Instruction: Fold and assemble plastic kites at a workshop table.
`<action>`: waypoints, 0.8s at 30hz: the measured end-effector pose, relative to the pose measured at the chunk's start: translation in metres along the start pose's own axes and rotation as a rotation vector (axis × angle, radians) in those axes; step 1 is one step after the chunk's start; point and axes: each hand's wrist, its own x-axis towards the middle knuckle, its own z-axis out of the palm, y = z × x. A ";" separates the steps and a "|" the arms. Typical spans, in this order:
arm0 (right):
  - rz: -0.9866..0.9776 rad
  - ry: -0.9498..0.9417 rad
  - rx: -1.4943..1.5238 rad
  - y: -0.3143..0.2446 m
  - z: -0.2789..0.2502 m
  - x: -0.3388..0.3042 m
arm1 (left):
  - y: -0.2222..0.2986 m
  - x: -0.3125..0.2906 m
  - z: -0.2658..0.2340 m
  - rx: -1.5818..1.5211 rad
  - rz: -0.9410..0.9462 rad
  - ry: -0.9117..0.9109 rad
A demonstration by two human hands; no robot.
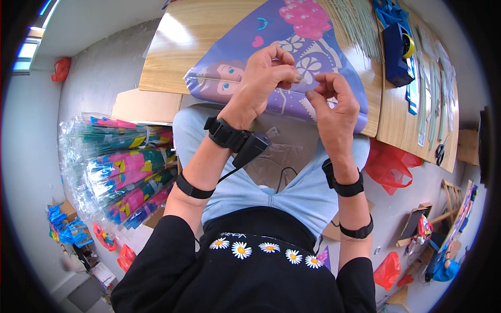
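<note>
A large triangular purple kite sheet [224, 52] lies on the wooden table in front of me, printed with a cartoon face, pink flowers and white ornaments. Its near edge hangs toward my lap. Over its middle, my left hand [271, 75] is curled, with thumb and forefinger pinched together. My right hand [336, 104] is just to the right, fingers bent in toward the thumb and facing the left hand. Anything thin between the fingertips is too small to make out. Both wrists carry black straps, and a small black device [253, 148] sits on the left one.
Pale thin sticks [355, 26] lie at the table's far right. Beyond them are a dark blue box [397, 55] with yellow tape [408, 46] and black scissors [440, 154]. Bagged colourful bundles [120, 167] stand at my left. A red plastic bag [391, 167] sits below the right table edge.
</note>
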 end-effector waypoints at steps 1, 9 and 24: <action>0.000 -0.002 -0.003 -0.002 0.000 0.002 | 0.000 0.001 0.001 0.011 -0.017 0.007; -0.608 0.007 -0.478 -0.002 0.002 0.017 | -0.001 0.003 0.007 0.042 -0.025 0.054; 0.078 0.040 0.035 0.011 0.009 0.019 | -0.032 -0.009 -0.026 0.146 0.023 0.073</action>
